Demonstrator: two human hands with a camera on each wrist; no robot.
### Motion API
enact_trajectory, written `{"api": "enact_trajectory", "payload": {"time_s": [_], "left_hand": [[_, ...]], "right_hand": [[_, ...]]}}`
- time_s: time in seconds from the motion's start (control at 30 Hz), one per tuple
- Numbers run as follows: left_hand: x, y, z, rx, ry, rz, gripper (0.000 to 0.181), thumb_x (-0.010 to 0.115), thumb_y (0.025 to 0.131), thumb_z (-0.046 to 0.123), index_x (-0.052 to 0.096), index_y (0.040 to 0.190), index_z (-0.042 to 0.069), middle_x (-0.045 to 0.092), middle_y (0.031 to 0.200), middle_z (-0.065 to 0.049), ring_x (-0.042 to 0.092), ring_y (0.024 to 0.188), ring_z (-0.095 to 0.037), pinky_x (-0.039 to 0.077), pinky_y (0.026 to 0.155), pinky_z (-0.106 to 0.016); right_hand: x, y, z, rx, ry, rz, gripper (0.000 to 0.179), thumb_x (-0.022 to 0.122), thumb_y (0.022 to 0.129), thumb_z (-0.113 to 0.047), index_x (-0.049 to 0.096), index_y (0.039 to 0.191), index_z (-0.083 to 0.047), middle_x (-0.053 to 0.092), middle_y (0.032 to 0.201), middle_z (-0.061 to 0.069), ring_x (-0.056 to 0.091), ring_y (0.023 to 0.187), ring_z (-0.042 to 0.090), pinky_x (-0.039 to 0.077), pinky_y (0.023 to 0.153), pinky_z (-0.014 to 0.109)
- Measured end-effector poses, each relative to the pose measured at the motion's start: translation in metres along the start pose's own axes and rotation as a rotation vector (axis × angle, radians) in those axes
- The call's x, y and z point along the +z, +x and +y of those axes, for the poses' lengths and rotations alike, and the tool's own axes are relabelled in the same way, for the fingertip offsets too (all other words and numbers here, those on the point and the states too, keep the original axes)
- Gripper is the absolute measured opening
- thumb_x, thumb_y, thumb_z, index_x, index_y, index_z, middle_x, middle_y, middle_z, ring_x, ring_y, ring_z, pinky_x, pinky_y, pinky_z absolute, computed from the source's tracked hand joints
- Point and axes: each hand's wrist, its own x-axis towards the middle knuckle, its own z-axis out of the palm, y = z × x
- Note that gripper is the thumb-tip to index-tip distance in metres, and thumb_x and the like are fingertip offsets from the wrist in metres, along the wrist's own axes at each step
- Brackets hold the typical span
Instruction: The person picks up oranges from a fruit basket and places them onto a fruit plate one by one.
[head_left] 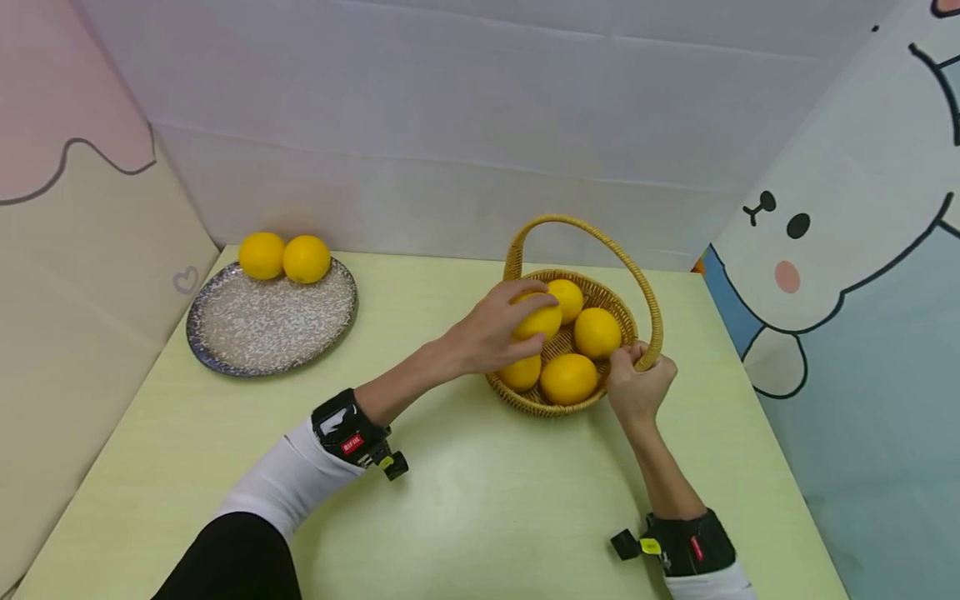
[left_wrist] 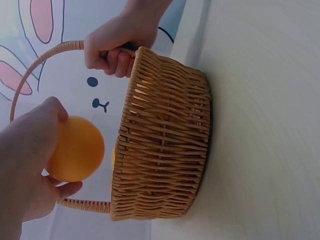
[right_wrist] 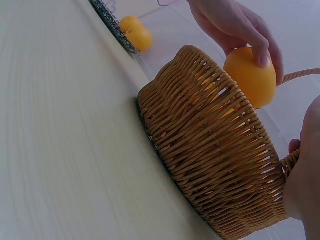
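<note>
Orange fruit (head_left: pixel 543 321) hung just above the left part of the basket (left_wrist: pixel 165 145), clear of its rim, in the grasp of the left hand (head_left: pixel 491 329). That grip had the thumb and fingers spread round opposite sides, likely because a smooth, round thing would slip or roll if held from one side only. At the right of the basket, the right hand (head_left: pixel 641 385) had its grip curled round the foot of the handle (head_left: pixel 555 219), close to the rim, presumably to steady the basket while the other hand worked over it. The arch stood upright, which left the opening reachable from the left.

Four more fruits (head_left: pixel 597 333) lay inside the basket, where the woven wall probably stopped them from rolling away. Well apart, to the left of the basket, a speckled plate (head_left: pixel 270 325) carried two fruits (head_left: pixel 307 259) side by side at its far edge; its raised rim perhaps held them there. Basket and plate both rested on the worktop (head_left: pixel 465 500).
</note>
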Motion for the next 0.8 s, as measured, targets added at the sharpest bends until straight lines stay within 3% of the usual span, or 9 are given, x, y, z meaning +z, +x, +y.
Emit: {"api": "enact_trajectory", "payload": {"time_s": [0.1,0.33,0.53,0.8], "left_hand": [[-0.006,-0.008,-0.002,-0.042,-0.018,0.0,0.043,0.066,0.094,0.023,0.066,0.135,0.008,0.056,0.14,-0.014,0.046,0.129,-0.027,0.043,0.105,-0.043],[-0.024,-0.027,-0.011,-0.082,-0.031,0.061,0.043,0.067,0.094,0.021,0.066,0.135,0.009,0.053,0.141,-0.012,0.046,0.127,-0.026,0.044,0.102,-0.044],[-0.042,-0.044,-0.023,-0.128,-0.011,0.112,0.043,0.07,0.092,0.019,0.067,0.134,0.008,0.054,0.141,-0.014,0.047,0.124,-0.028,0.05,0.091,-0.041],[-0.062,-0.075,-0.047,-0.254,0.036,0.14,0.044,0.074,0.09,0.018,0.067,0.133,0.008,0.051,0.144,-0.015,0.046,0.126,-0.033,0.057,0.086,-0.044]], "right_hand": [[0.0,0.0,0.0,-0.002,0.006,0.002,0.038,0.046,0.079,0.023,0.024,0.052,0.008,0.023,0.046,-0.01,0.013,0.041,0.002,0.006,0.033,0.025],[-0.012,0.002,0.036,0.003,-0.019,-0.021,0.04,0.049,0.081,0.018,0.03,0.051,0.002,0.026,0.044,-0.01,0.016,0.038,0.004,0.009,0.03,0.025],[-0.009,0.001,0.03,0.008,-0.021,-0.002,0.039,0.048,0.081,0.019,0.032,0.05,0.003,0.027,0.045,-0.012,0.017,0.038,0.002,0.009,0.03,0.024],[-0.001,0.0,0.002,0.005,-0.003,0.002,0.037,0.046,0.08,0.021,0.031,0.049,0.006,0.031,0.044,-0.014,0.021,0.037,-0.003,0.01,0.031,0.021]]}}
